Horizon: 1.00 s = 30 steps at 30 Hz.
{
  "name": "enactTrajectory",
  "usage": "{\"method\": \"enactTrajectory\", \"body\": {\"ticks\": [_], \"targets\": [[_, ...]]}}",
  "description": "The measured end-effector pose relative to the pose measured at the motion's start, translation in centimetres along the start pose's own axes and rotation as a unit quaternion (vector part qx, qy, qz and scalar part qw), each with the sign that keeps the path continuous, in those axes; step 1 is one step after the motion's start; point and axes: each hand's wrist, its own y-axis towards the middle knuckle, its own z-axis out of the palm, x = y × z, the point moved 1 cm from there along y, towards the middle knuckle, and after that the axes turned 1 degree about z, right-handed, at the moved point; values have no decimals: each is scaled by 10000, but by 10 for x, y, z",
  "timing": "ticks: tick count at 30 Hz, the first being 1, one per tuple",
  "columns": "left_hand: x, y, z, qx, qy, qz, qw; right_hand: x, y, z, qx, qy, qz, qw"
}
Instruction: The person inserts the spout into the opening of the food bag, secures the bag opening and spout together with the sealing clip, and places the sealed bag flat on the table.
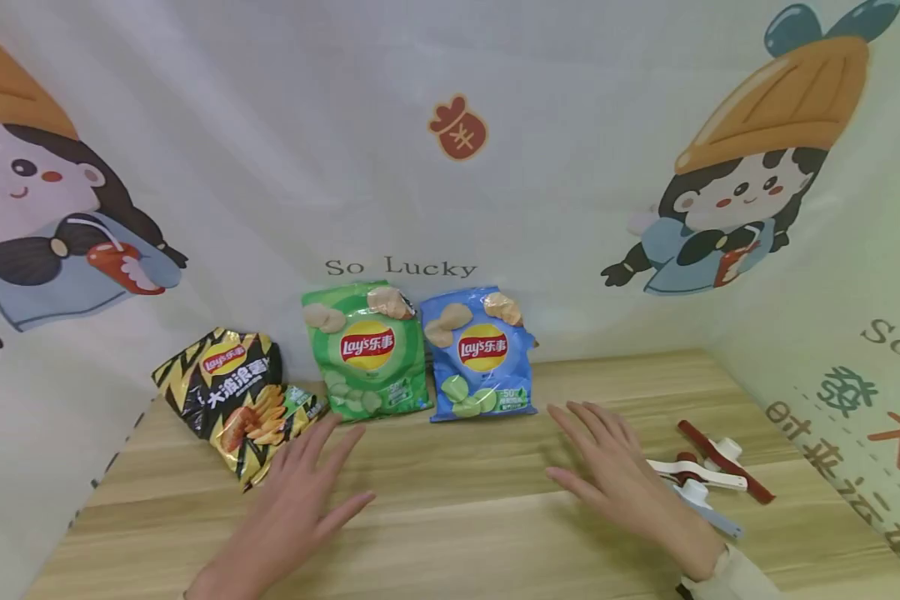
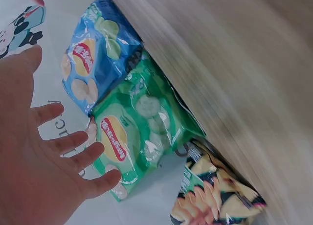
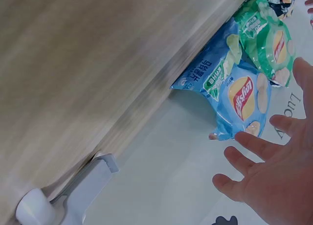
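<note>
Three Lay's chip bags are at the back of the wooden table: a black and yellow bag (image 1: pixel 243 392) lying tilted at the left, a green bag (image 1: pixel 367 367) and a blue bag (image 1: pixel 480 367) leaning upright against the cloth. My left hand (image 1: pixel 292 492) is spread over the table, its fingertips overlapping the lower edge of the black bag in the head view. With fingers extended, my right hand (image 1: pixel 607 467) hovers in front and to the right of the blue bag. Both hands hold nothing. In the left wrist view the green bag (image 2: pixel 142 122) shows beyond the fingers.
On the right side of the table (image 1: pixel 450 533), several bag sealing clips lie in a loose pile: a dark red clip (image 1: pixel 750 479), a white clip (image 1: pixel 708 475) and a grey-blue clip (image 1: pixel 712 512). A printed cloth (image 1: pixel 555 192) hangs behind and around the table.
</note>
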Motion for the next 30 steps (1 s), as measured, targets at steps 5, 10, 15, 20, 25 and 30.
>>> {"method": "enactTrajectory", "body": {"ticks": [5,10,15,20,25,30], "targets": [[-3,12,5,-173,-235,174,9994,-2,10,3,50,178,209,9996],[-7,29,9,-171,-422,224,9987,-7,20,6,-15,284,268,9992],[-8,42,14,-1,-669,128,9977,-8,27,7,168,511,417,9977],[-9,55,21,61,-1109,161,9937,-12,38,6,332,850,659,9936],[-13,67,28,337,-1654,-11,9856,-19,48,11,493,1407,918,9845],[-17,81,40,572,-2232,-201,9729,-29,57,21,611,2105,1257,9676]]}}
